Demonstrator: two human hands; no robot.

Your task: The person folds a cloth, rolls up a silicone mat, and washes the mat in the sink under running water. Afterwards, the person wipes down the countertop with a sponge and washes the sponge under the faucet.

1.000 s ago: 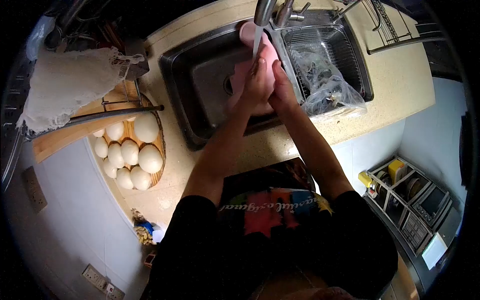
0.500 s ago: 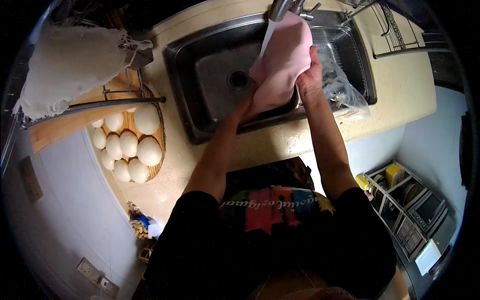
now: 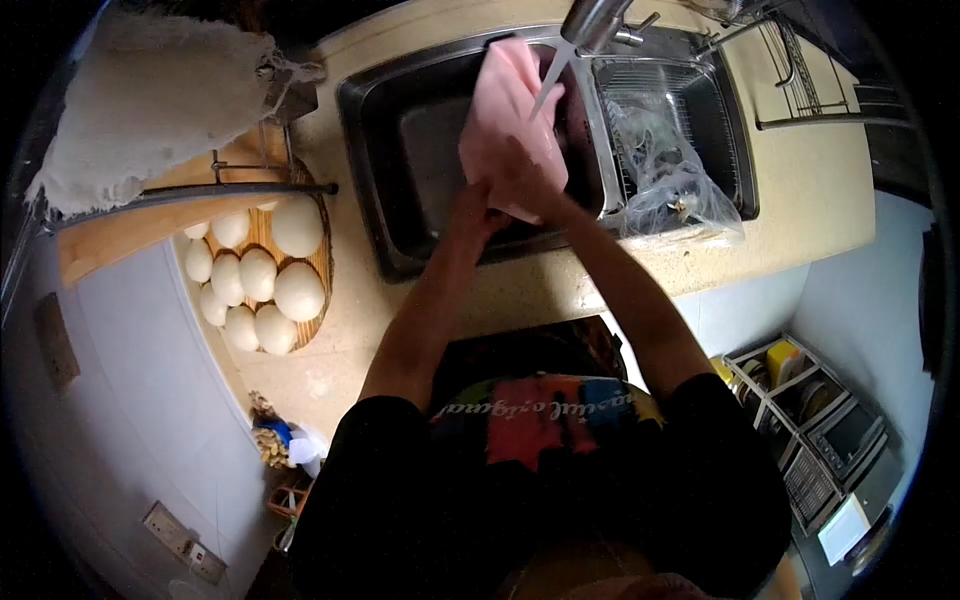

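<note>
A limp, smooth pink sheet [image 3: 510, 110] is held over the left sink basin [image 3: 420, 130], folded and hanging at a tilt. My left hand [image 3: 476, 205] is closed on its lower edge. Across the sheet's near face lies my right hand [image 3: 525, 182], fingers stretched out and partly in shadow. A stream of water runs from the metal faucet [image 3: 597, 22] onto the sheet's upper right side. I cannot tell whether the sheet is a cloth or a rubbery piece.
Right of the divider, the smaller basin [image 3: 728, 130] holds a clear plastic bag [image 3: 665, 165] that spills over its front edge. Several round white balls [image 3: 298, 290] sit on a wooden board [image 3: 325, 235] at left. A wire rack [image 3: 800, 80] stands at far right.
The pink sheet has moved left and down from under the faucet. My right hand has come off its right edge onto its face, close to my left hand.
</note>
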